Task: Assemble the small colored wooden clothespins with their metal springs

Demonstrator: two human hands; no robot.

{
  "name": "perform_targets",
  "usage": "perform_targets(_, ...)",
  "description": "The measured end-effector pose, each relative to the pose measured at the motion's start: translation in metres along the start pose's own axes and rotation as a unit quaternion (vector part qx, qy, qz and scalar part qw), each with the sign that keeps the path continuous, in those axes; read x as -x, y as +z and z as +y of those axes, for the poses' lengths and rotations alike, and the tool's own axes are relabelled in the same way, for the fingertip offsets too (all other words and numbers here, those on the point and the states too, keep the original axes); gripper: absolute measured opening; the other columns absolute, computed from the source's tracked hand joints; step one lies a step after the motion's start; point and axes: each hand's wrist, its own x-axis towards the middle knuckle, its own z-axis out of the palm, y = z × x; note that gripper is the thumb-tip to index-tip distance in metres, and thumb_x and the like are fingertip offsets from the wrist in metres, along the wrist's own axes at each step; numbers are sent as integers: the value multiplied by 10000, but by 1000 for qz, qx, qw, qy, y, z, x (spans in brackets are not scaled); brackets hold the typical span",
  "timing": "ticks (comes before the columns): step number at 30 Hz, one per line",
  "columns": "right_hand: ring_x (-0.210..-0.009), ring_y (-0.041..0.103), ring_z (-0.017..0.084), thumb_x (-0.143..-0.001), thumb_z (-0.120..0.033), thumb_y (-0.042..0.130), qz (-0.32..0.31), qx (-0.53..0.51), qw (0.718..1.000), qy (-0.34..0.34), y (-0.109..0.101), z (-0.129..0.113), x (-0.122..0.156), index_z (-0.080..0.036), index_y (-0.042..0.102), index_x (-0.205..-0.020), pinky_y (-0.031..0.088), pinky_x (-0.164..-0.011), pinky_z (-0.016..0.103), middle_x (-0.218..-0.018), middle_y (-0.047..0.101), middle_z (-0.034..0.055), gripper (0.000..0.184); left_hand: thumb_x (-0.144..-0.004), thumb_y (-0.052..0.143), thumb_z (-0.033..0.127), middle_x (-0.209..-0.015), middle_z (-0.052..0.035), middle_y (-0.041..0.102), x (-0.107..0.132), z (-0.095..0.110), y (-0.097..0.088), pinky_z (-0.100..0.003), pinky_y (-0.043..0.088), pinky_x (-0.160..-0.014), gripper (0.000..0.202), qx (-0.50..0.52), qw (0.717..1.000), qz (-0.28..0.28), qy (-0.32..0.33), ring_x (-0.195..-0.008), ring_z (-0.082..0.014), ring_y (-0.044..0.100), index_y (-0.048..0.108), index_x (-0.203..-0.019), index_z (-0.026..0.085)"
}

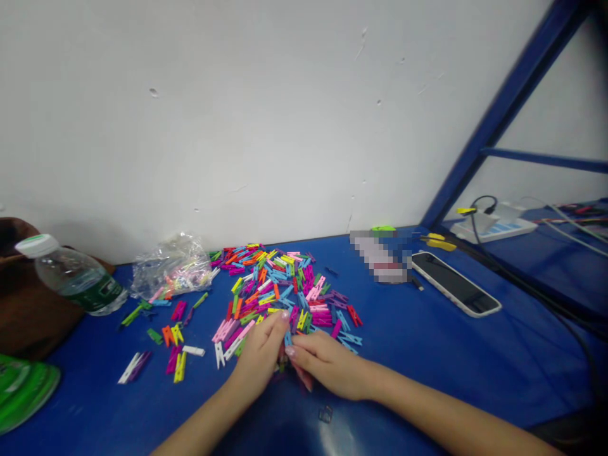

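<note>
Together, left hand [256, 358] and right hand [330, 366] meet at colourful mini clothespins [280, 291] on a counter [427, 354], fingers [297, 354] curled close, any grip hidden

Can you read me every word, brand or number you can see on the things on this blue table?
No text can be quoted; nothing here is legible.
Green label on the plastic water bottle: too small and blurred to read.
Pixelated package: blurred out, unreadable.
White power strip: blue markings, too small to read.
Green disc: pale marks, too blurred to read.
</note>
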Motion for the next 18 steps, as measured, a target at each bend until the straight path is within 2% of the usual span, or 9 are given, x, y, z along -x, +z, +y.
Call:
perform_targets(5,-487,499,83,-885,-290,240,46,61,997,9,4,-3,1,-165,428,-532,352,-521,167,-495,519,-17,419,-805,318,432,-572,42,370,2,0,1,-228,300,-550,325,12,1000,13,-7,-563,-123,358,370,-592,192)
perform_targets(12,-509,496,98,-876,-258,243,99,128,987,-1,11,-12,5,-177,425,-629,338,-525,186,-549,523,-8,317,-815,304,427,-596,39,371,6,5,0,-229,312,-561,321,28,999,13,12,-566,-118,352,375,-612,189)
perform_targets(18,-493,479,101,-878,-280,224,141,121,983,7,18,-10,6,-181,398,-642,326,-515,193,-535,499,-11,309,-819,289,436,-572,52,331,7,5,1,-223,292,-515,322,40,999,10,1,-531,-109,317,354,-616,195)
